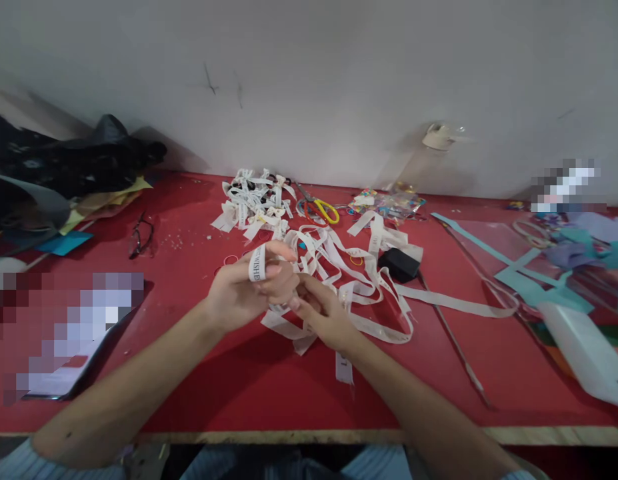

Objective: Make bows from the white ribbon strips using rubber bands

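White ribbon [257,264] held looped round curled fingers of the left hand [256,283], nearer the wearer than the scissors [317,202]. Right hand [321,310] meets left fingers, narrowed, can't tell on what. Ribbon flat, black capitals "WISHE".

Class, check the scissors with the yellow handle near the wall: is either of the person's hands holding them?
No, the scissors lie on the red table, beyond the left hand and right hand, apart from both.

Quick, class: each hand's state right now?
Left hand: curled closed, holding printed ribbon looped over it.
Right hand: beside the left's fingertips; grip cannot be told.
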`<move>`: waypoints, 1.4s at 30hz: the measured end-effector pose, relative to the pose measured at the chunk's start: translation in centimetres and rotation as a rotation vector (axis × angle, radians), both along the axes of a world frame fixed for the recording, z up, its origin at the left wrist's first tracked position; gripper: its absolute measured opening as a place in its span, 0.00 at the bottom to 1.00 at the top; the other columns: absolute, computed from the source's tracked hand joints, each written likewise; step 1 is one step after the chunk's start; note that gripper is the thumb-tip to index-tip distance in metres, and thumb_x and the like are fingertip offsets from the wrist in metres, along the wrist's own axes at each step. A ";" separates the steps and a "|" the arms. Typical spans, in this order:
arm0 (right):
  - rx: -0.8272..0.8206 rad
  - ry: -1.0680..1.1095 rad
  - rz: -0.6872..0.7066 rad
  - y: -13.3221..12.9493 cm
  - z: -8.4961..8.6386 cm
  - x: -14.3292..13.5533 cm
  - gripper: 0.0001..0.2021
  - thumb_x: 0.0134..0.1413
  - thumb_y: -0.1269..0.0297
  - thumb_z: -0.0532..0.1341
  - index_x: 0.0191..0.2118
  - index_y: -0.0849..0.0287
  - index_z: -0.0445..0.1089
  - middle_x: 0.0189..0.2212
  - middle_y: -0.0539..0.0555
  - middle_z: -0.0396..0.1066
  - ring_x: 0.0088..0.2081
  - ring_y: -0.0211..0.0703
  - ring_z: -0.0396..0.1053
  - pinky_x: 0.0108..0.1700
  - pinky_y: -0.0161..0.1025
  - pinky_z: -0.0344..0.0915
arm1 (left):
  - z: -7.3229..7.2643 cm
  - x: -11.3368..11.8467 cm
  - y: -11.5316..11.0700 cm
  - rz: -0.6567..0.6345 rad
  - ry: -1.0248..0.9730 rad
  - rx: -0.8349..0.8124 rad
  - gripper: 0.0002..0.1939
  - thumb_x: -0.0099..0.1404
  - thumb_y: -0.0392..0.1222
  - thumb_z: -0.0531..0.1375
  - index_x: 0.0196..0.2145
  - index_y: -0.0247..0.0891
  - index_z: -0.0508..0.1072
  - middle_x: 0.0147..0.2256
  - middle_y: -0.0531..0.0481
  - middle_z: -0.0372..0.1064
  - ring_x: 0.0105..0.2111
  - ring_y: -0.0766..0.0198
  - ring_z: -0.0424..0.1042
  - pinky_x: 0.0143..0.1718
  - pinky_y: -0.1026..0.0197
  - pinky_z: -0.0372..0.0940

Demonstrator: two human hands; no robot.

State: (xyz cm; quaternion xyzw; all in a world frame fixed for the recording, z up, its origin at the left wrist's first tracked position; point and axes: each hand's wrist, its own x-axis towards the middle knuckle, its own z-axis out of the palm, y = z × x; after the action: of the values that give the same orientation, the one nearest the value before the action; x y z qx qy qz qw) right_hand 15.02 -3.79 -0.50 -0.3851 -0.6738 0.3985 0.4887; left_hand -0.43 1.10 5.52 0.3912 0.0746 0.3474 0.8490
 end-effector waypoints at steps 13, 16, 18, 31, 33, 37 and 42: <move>-0.127 -0.216 0.127 1.2 -0.7 1.0 0.14 0.54 0.63 0.64 0.46 0.59 0.66 0.32 0.48 0.72 0.30 0.35 0.67 0.32 0.32 0.64 | -2.9 -0.3 0.6 0.008 0.075 -0.064 0.08 0.62 0.39 0.59 0.35 0.37 0.79 0.16 0.60 0.37 0.17 0.71 0.39 0.19 0.67 0.45; -0.101 -0.299 0.118 1.4 -0.8 1.4 0.12 0.54 0.63 0.64 0.42 0.60 0.68 0.29 0.49 0.71 0.29 0.35 0.65 0.31 0.32 0.62 | -3.0 -0.4 0.6 0.007 0.049 -0.063 0.09 0.63 0.40 0.58 0.35 0.38 0.79 0.16 0.60 0.38 0.17 0.70 0.40 0.20 0.67 0.47; -0.095 -0.345 0.137 1.4 -0.9 1.5 0.09 0.53 0.63 0.65 0.38 0.60 0.68 0.27 0.48 0.70 0.27 0.35 0.64 0.30 0.31 0.60 | -3.0 -0.5 0.6 -0.005 0.018 -0.059 0.10 0.64 0.40 0.57 0.37 0.38 0.79 0.16 0.59 0.38 0.17 0.70 0.40 0.20 0.67 0.48; -0.388 0.064 0.312 1.2 1.3 2.5 0.10 0.60 0.59 0.59 0.40 0.61 0.71 0.31 0.53 0.74 0.31 0.38 0.73 0.34 0.35 0.69 | -2.1 -1.7 0.8 -0.004 -0.052 0.004 0.10 0.61 0.42 0.60 0.39 0.42 0.79 0.15 0.60 0.38 0.15 0.71 0.40 0.18 0.67 0.46; -0.546 0.142 0.439 1.2 1.5 2.7 0.13 0.62 0.57 0.56 0.43 0.61 0.69 0.31 0.53 0.75 0.26 0.37 0.73 0.27 0.34 0.68 | -2.0 -1.8 0.9 0.016 -0.052 0.007 0.10 0.60 0.40 0.59 0.39 0.42 0.79 0.15 0.60 0.38 0.15 0.71 0.40 0.18 0.67 0.46; -0.517 -0.134 0.237 1.4 1.0 2.7 0.13 0.66 0.58 0.51 0.41 0.59 0.68 0.26 0.50 0.74 0.16 0.33 0.68 0.19 0.30 0.61 | -2.2 -1.5 0.9 -0.010 -0.047 0.008 0.11 0.60 0.39 0.58 0.38 0.40 0.79 0.15 0.60 0.38 0.15 0.72 0.39 0.18 0.67 0.46; 0.148 -0.469 -0.105 1.6 -0.3 1.9 0.10 0.64 0.64 0.54 0.39 0.58 0.71 0.33 0.55 0.77 0.34 0.41 0.75 0.39 0.38 0.69 | -3.0 -0.9 0.7 -0.057 0.011 0.065 0.11 0.61 0.38 0.58 0.40 0.38 0.78 0.16 0.60 0.42 0.15 0.72 0.42 0.18 0.66 0.43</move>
State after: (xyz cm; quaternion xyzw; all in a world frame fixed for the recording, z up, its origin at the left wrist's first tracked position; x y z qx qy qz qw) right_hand 16.90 -2.16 -0.77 -0.4647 -0.7753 0.2217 0.3658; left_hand -1.32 1.81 2.55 0.4223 0.0569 0.3232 0.8450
